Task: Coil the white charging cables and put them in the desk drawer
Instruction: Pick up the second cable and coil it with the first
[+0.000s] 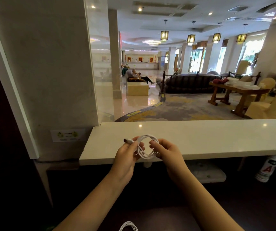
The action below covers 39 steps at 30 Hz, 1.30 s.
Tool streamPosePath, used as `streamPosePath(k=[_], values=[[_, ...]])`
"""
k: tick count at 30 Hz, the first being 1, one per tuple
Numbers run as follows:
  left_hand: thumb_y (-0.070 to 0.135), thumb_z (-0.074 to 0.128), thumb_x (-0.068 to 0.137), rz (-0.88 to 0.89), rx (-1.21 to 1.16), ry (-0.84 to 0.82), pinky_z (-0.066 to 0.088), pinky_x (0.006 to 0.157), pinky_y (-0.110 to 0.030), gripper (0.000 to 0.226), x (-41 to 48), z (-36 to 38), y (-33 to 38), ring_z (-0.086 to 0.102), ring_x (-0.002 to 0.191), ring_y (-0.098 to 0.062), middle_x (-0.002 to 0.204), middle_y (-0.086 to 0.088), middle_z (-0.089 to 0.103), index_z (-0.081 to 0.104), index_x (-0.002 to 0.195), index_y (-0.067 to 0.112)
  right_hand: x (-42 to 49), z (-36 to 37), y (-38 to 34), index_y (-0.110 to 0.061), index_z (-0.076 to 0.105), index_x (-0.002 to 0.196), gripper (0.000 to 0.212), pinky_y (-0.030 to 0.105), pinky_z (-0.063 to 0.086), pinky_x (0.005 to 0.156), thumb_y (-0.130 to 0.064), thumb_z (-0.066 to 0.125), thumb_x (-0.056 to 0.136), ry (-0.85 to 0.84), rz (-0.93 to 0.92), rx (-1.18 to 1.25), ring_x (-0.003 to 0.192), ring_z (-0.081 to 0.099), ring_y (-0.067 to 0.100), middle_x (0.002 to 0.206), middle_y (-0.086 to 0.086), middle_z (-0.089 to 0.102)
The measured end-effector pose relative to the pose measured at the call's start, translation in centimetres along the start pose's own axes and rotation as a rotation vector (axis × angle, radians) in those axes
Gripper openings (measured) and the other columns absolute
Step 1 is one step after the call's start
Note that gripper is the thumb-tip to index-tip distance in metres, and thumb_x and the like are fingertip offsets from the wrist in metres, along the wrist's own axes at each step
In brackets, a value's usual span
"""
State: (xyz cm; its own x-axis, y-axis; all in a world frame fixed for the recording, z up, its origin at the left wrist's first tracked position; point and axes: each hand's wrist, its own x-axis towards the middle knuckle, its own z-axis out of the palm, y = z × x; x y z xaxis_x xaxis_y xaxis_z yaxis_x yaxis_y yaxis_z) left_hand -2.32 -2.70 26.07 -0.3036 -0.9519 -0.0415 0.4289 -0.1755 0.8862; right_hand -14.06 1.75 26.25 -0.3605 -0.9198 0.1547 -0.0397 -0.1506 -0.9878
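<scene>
A white charging cable (148, 139) is wound into a small round coil and held up in front of the white counter's near edge. My left hand (127, 157) pinches the coil's left side, with the USB plug (127, 140) sticking out to the left past its fingers. My right hand (165, 152) grips the coil's right side. A second white cable (128, 226) lies looped at the bottom edge of the view, between my forearms, partly cut off. No drawer is visible.
The white counter (200, 139) runs left to right, with a dark desk area below it. A white pillar (50, 72) stands at left. Under the counter at right sit a white bottle (266, 169) and a pale box (205, 172). Beyond lies a lobby with tables and chairs.
</scene>
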Motion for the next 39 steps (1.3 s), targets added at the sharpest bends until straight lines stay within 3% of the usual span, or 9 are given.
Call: streamPosePath(k=[5, 10, 15, 19, 23, 27, 31, 36, 39], values=[[0.015, 0.046, 0.093, -0.331, -0.314, -0.104, 0.047, 0.074, -0.031, 0.017, 0.7, -0.6, 0.3, 0.057, 0.077, -0.016, 0.078, -0.006, 0.059, 0.060, 0.088, 0.007, 0.3, -0.3, 0.0, -0.009, 0.068, 0.089, 0.014, 0.030, 0.044, 0.075, -0.019, 0.058, 0.087, -0.036, -0.020, 0.111, 0.072, 0.054, 0.012, 0.074, 0.001, 0.062], [0.025, 0.048, 0.093, -0.464, -0.259, -0.090, 0.041, 0.073, -0.029, 0.019, 1.2, -1.3, 0.2, 0.056, 0.078, -0.017, 0.082, -0.006, 0.063, 0.060, 0.095, 0.010, 0.3, -0.2, 0.1, -0.017, 0.069, 0.093, 0.014, 0.020, 0.047, 0.070, -0.020, 0.056, 0.089, -0.066, -0.095, -0.006, 0.070, 0.058, 0.004, 0.079, 0.000, 0.065], [0.023, 0.054, 0.091, -0.457, -0.221, 0.060, 0.040, 0.063, -0.027, 0.018, 1.7, -1.0, -0.1, 0.056, 0.071, -0.020, 0.081, -0.014, 0.062, 0.060, 0.093, 0.007, 0.5, 0.1, 0.1, -0.023, 0.070, 0.091, 0.014, 0.017, 0.048, 0.067, -0.020, 0.056, 0.088, -0.081, -0.117, -0.027, 0.066, 0.059, -0.002, 0.078, 0.000, 0.066], [0.020, 0.051, 0.092, -0.437, -0.109, 0.042, 0.037, 0.057, -0.023, 0.020, 2.2, -0.9, -0.2, 0.056, 0.065, -0.017, 0.078, -0.013, 0.065, 0.062, 0.091, 0.003, 0.7, 0.2, 0.2, -0.021, 0.070, 0.093, 0.015, 0.015, 0.049, 0.065, -0.018, 0.056, 0.089, -0.105, -0.111, -0.040, 0.065, 0.060, -0.004, 0.083, 0.001, 0.070], [0.021, 0.050, 0.092, -0.424, -0.017, -0.024, 0.035, 0.050, -0.021, 0.024, 2.3, -1.3, -0.2, 0.058, 0.050, -0.014, 0.060, -0.007, 0.071, 0.065, 0.087, 0.003, 1.0, 0.2, 0.5, -0.020, 0.069, 0.090, 0.014, 0.014, 0.048, 0.063, -0.017, 0.056, 0.089, -0.061, -0.098, -0.052, 0.066, 0.061, 0.001, 0.078, -0.003, 0.069], [0.032, 0.057, 0.088, -0.339, 0.069, -0.123, 0.039, 0.054, -0.023, 0.028, 2.3, -2.0, -0.4, 0.061, 0.061, -0.016, 0.071, -0.007, 0.072, 0.069, 0.089, 0.007, 1.7, 0.4, 1.3, -0.023, 0.071, 0.090, 0.016, 0.025, 0.045, 0.064, -0.016, 0.056, 0.088, 0.004, -0.091, -0.136, 0.068, 0.056, 0.012, 0.075, -0.001, 0.069], [0.021, 0.062, 0.084, -0.244, 0.216, -0.190, 0.044, 0.058, -0.023, 0.024, 2.1, -2.2, -0.8, 0.063, 0.070, -0.016, 0.079, -0.005, 0.072, 0.068, 0.099, 0.003, 2.2, 0.5, 2.0, -0.017, 0.072, 0.090, 0.015, 0.031, 0.045, 0.068, -0.017, 0.056, 0.088, -0.020, -0.069, -0.203, 0.071, 0.058, 0.016, 0.083, 0.018, 0.070], [0.012, 0.057, 0.087, -0.234, 0.091, -0.189, 0.051, 0.084, -0.032, 0.022, 2.6, -2.6, -0.9, 0.066, 0.083, -0.020, 0.088, -0.010, 0.071, 0.067, 0.103, 0.000, 2.4, 0.1, 2.3, -0.012, 0.069, 0.097, 0.018, 0.035, 0.051, 0.074, -0.020, 0.055, 0.089, -0.071, -0.057, -0.225, 0.078, 0.064, 0.022, 0.083, 0.008, 0.070], [0.010, 0.054, 0.088, -0.278, -0.031, -0.170, 0.050, 0.087, -0.035, 0.017, 3.1, -3.3, -1.1, 0.064, 0.081, -0.018, 0.080, -0.007, 0.071, 0.068, 0.095, 0.005, 2.4, -0.4, 2.4, -0.011, 0.068, 0.102, 0.019, 0.038, 0.053, 0.085, -0.019, 0.059, 0.087, -0.148, 0.037, -0.161, 0.091, 0.067, 0.026, 0.097, 0.013, 0.072]])
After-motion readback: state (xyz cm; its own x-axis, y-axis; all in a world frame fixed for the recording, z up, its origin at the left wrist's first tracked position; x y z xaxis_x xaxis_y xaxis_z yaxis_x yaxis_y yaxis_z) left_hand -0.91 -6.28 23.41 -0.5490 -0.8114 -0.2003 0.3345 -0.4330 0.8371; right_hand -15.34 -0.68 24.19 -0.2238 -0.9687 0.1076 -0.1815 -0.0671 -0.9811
